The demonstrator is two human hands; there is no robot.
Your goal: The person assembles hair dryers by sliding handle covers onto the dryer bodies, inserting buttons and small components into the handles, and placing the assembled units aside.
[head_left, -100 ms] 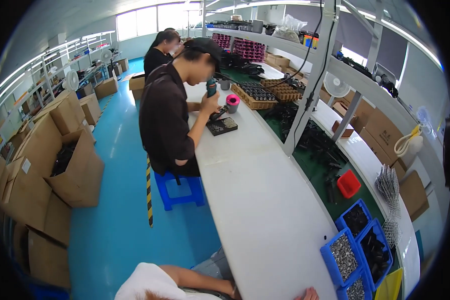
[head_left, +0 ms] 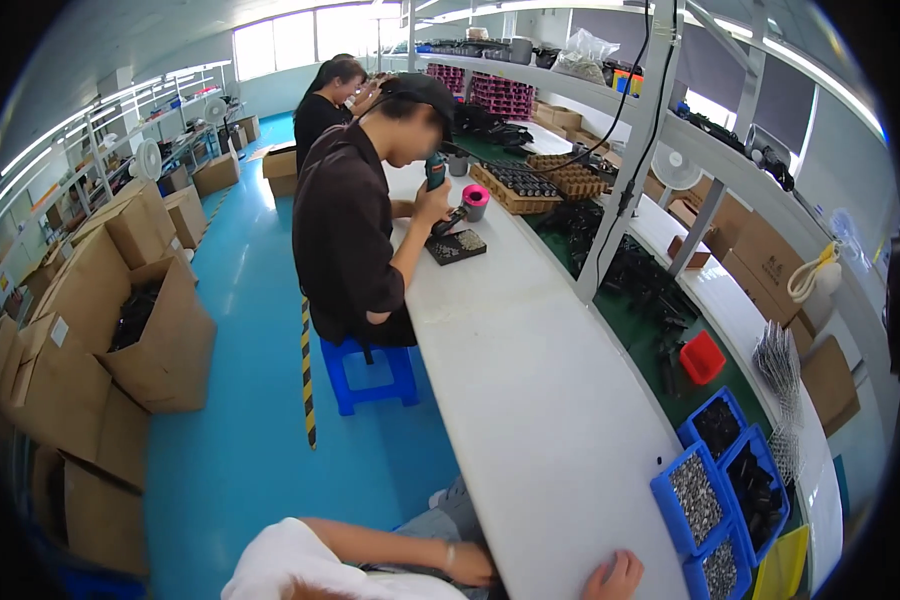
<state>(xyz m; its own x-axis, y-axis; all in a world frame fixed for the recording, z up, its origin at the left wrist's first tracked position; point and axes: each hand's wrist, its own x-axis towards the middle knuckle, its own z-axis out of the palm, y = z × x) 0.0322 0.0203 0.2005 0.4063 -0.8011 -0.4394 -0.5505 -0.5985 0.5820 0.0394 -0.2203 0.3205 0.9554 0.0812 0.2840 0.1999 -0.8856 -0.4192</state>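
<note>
My right hand rests on the white tabletop near the lower edge of the view. Its fingers are bent loosely with a gap beside the thumb, and nothing shows in them; the lower part is cut off. From a white sleeve, my left forearm reaches across to the table's near edge. My left hand is low beside that edge, over my lap, with its fingers hidden. Closest to my right hand are blue bins of small metal parts and a blue bin of black parts.
Farther along the table a co-worker on a blue stool holds a power screwdriver over a black tray. A red bin and black parts lie on the green strip. Cardboard boxes line the left side.
The view has shifted slightly, so the table and co-worker sit farther right. More of my right hand and left hand shows now.
</note>
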